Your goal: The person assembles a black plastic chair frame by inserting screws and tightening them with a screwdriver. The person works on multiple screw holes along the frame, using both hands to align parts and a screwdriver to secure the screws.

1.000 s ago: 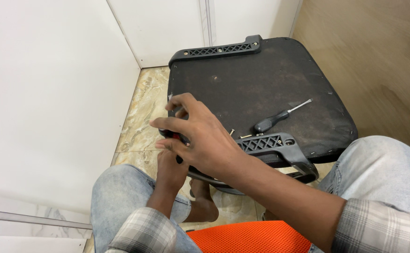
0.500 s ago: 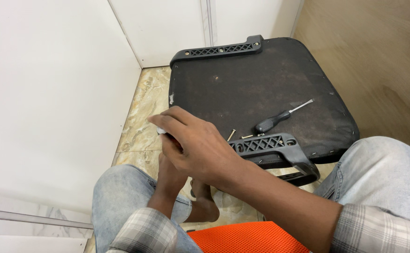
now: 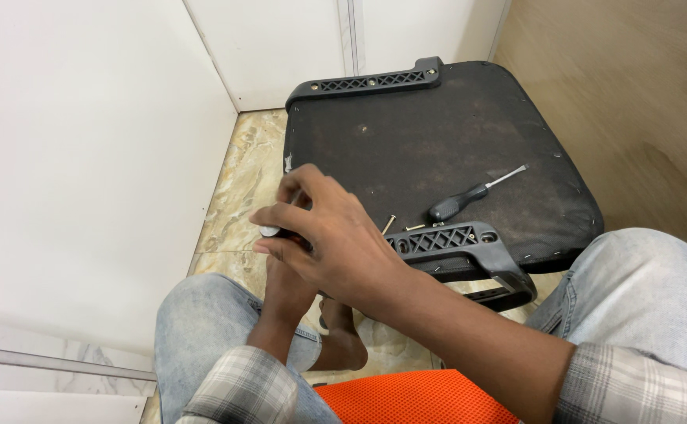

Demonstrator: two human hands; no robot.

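Over dusty black seat base: right hand grip clenched on round metal-capped part; left hand grip unclear.

Matt black fabric, dusty and speckled, is seen stretched over the seat base, stapled along its edges. The armrest brackets are moulded in dull black plastic with a lattice pattern. On the screwdriver, a bare metal shaft and a smooth black plastic handle are shown. Small bright metal screws are seen beside it. A small object with a shiny metal end is gripped. Glossy marbled tile is seen on the floor; smooth white panels at left, pale wood-grain laminate at upper right. Faded denim, soft plaid cloth and orange mesh are noted below.
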